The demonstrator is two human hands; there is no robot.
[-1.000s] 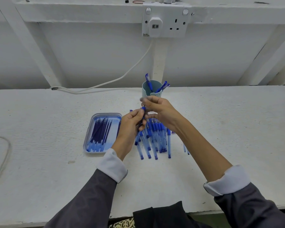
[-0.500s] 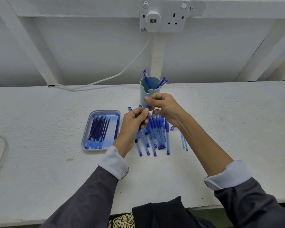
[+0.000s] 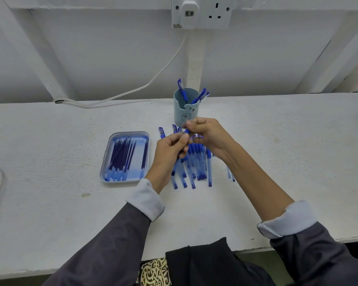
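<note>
Blue plastic dominates the middle of the frame, where a person's two hands meet over a white painted tabletop (image 3: 277,145). The left hand (image 3: 170,150) is curled around a blue pen (image 3: 186,132), hiding most of its barrel. The right hand (image 3: 208,132) comes in from the right and pinches the pen's upper end with thumb and fingertips. The hands touch, both clamped on this one pen, which is held in the air just above the tabletop.

Directly below the hands, a row of pens (image 3: 198,164) lies side by side on the tabletop, with clear barrels and blue ends. Two more pens (image 3: 230,175) lie apart, right of centre, partly hidden by the right forearm. Left of the hands sits a pale blue tray (image 3: 121,181) holding a heap of dark blue refills (image 3: 122,157). Beyond the hands, at upper centre, stands a pale blue cup (image 3: 183,114) with a bear face, and a few capped pens (image 3: 182,90) lean inside it. A small blue cap (image 3: 161,132) lies between tray and cup.

At the top edge a white wall socket (image 3: 217,13) carries a plug, and its white cable (image 3: 153,79) runs down to the left.
</note>
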